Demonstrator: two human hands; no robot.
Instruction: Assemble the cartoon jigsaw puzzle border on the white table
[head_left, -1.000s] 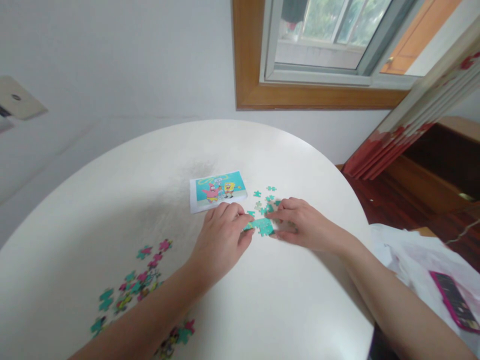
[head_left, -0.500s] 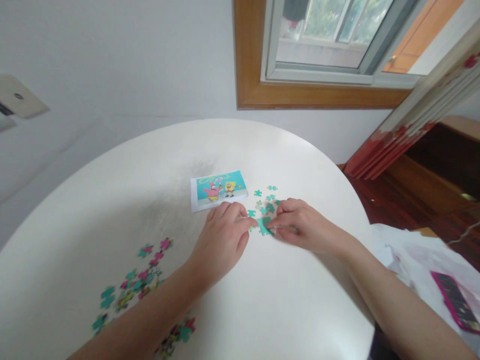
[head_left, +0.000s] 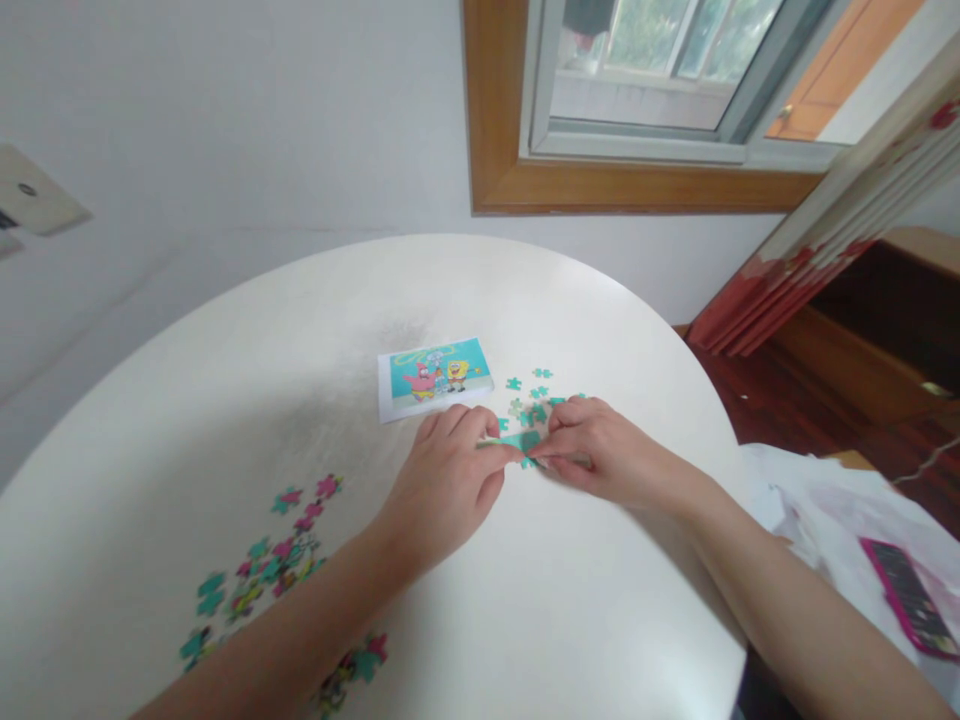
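Note:
Between my two hands a few joined teal jigsaw puzzle pieces (head_left: 525, 440) rest on the white table. My left hand (head_left: 454, 475) is closed on the left end of these pieces, thumb and fingers pinched together. From the right, my right hand (head_left: 589, 445) pinches their other side, fingertips close to my left thumb. Both hands partly cover the pieces. Just beyond the fingers lie several loose teal pieces (head_left: 539, 392). A picture card (head_left: 435, 375) with cartoon figures on a teal background lies past my left hand.
Several pink, teal and yellow puzzle pieces (head_left: 281, 560) are scattered at the left, partly behind my left forearm. The round white table (head_left: 570, 600) meets the wall near a window. Right of it, a pink-edged phone (head_left: 911, 598) lies on white plastic (head_left: 810, 490).
My left thumb has moved slightly right, closer to my right fingertips, over the joined pieces. My right hand has hardly moved. The view has shifted a little.

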